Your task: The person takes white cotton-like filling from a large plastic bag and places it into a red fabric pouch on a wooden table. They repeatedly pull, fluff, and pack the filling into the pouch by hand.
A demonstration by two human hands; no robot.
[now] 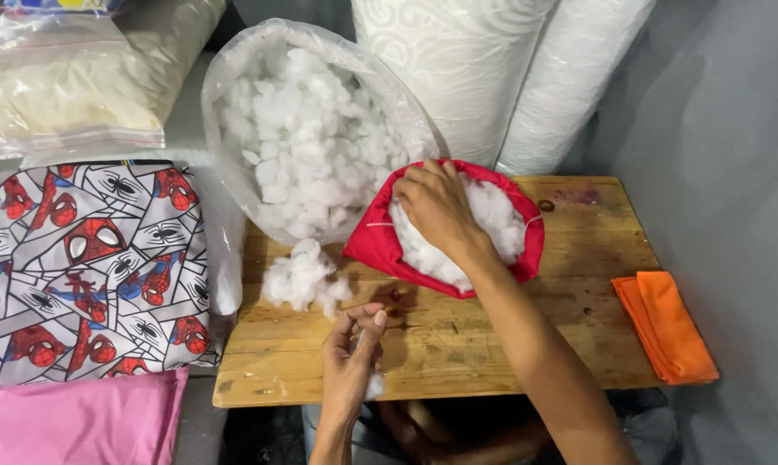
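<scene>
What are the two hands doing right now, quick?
Left hand: closed, pinching a small tuft of white stuffing.
Right hand: pressed into the stuffing inside the red cover; fingers curled, grip cannot be told.

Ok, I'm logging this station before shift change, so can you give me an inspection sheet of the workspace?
Surface: small wooden table, stained and scuffed.
Job's things: red fabric cover part-filled with white fibre stuffing; clear plastic bag of stuffing behind it; loose tuft of stuffing on the table.
Clutter: folded orange cloth at the table's right edge.
Grips: right hand pressed into the stuffing inside the cover; left hand pinching a small wisp of stuffing.
Cables: nothing seen.
Surroundings: white fabric rolls, comic-print fabric, pink fabric, bagged filling, grey wall.
</scene>
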